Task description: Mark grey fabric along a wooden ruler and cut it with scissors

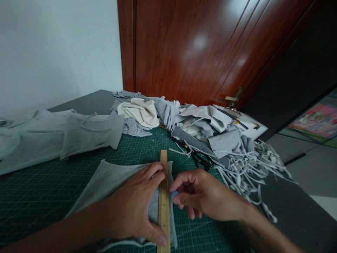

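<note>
A light grey fabric piece lies flat on the green cutting mat. Across its right side runs a wooden ruler, with a narrow strip of the fabric showing beyond it. My left hand rests on the fabric and ruler, fingers spread, its fingertips and thumb pressing on the wood. Just right of the ruler is my right hand, its fingers curled and thumb close to the index finger. Something small and bluish shows by its fingertips, too unclear to name.
Grey fabric pieces lie at the left. Behind the mat are heaped scraps, a cream cloth, black scissors and a tangle of thin strips. A wooden door stands beyond.
</note>
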Available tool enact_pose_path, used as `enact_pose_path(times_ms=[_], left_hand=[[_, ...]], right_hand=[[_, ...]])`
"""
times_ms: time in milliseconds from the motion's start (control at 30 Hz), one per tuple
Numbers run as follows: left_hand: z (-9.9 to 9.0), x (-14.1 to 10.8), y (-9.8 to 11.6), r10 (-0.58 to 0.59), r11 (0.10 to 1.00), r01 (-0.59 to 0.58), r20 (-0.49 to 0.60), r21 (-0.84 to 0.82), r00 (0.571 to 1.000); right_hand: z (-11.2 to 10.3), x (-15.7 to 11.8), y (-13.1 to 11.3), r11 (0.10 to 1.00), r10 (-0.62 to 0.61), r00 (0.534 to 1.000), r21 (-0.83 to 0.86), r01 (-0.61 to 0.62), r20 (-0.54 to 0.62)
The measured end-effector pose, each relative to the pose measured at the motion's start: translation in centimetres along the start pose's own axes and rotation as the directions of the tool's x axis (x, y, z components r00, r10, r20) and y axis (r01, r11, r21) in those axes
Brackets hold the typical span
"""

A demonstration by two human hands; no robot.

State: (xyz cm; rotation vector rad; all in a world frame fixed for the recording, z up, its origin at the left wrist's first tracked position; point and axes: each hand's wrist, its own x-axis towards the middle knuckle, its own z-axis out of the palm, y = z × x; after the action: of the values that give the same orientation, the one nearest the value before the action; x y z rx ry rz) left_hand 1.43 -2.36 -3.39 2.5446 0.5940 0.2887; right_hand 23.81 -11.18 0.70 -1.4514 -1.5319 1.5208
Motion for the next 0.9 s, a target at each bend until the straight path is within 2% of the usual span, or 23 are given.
enact_pose_path(times_ms=[133, 333, 567, 900], left_hand=[[0.1, 0.0, -0.1, -0.007, 1.000, 0.007, -0.001, 0.004, 1.000], [0.2, -0.2, -0.2, -0.001, 1.000, 0.001, -0.008, -0.014, 1.000], [0.2, 0.0, 0.0, 0.043, 0.997, -0.048, -0.073, -0.068, 0.996], [0.5, -0.1, -0.4, 0.050, 0.997, -0.055, -0.080, -0.054, 0.996]], right_hand=[[1.3, -0.6, 0.9, 0.995, 0.098, 0.993, 0.022, -0.100, 0.062], [2.3, -1.0, 2.1, 0.983, 0.168, 0.982, 0.058, -0.173, 0.084], [2.6, -1.2, 2.6, 0.985, 0.162, 0.973, 0.037, -0.170, 0.165], [3.1, -0.5, 2.9, 0.975, 0.179, 0.968, 0.098, -0.198, 0.176]])
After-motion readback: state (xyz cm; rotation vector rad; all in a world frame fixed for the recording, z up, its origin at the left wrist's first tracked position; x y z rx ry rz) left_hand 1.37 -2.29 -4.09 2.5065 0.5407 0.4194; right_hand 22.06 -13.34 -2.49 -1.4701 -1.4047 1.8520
